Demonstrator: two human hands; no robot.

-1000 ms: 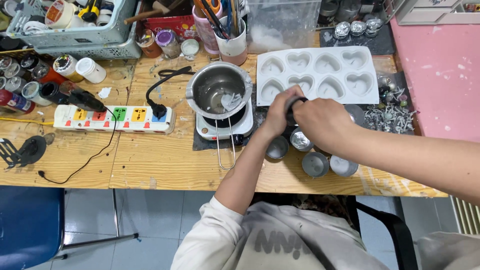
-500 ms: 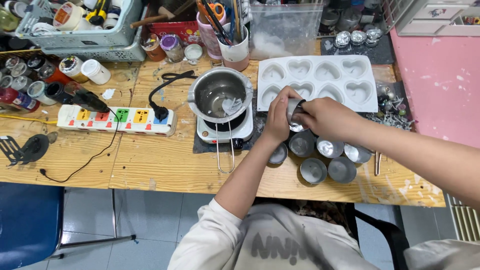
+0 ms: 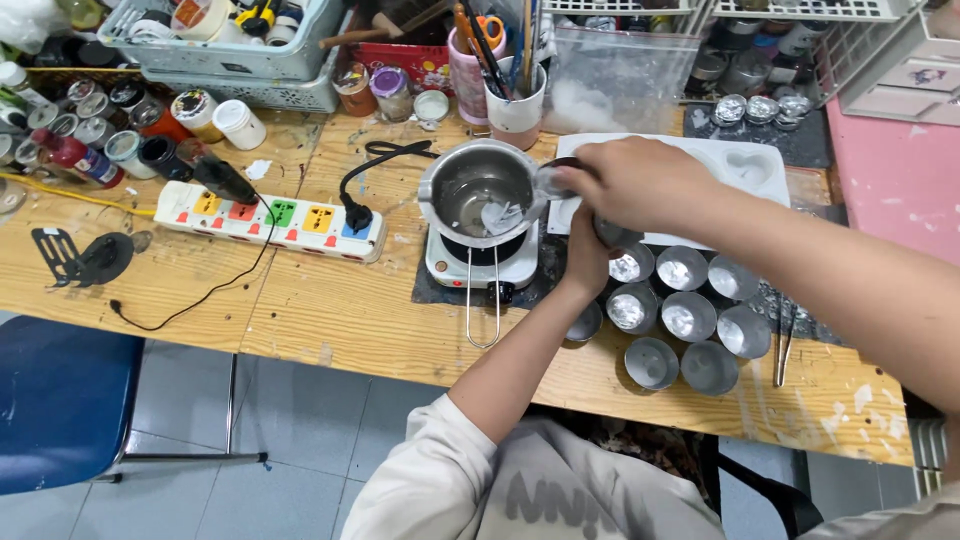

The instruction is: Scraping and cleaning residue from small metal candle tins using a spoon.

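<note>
A small round metal tin (image 3: pixel 553 180) is held tilted at the rim of the melting pot (image 3: pixel 480 190), its opening turned toward the pot. The pot, steel and open-topped, is seated upright on a small white hotplate (image 3: pixel 482 262), with pale residue seen inside.

left hand (image 3: pixel 588 255) mostly hidden under right hand (image 3: pixel 640 185), heart mould (image 3: pixel 745 165) largely covered, tin (image 3: pixel 553 180) blurred

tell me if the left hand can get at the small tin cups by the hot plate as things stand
Probably yes. The left hand already sits at the edge of the cluster of small tin cups, beside the hot plate. The right hand is above and behind, holding a small cup over the melting pot, not blocking.
</note>
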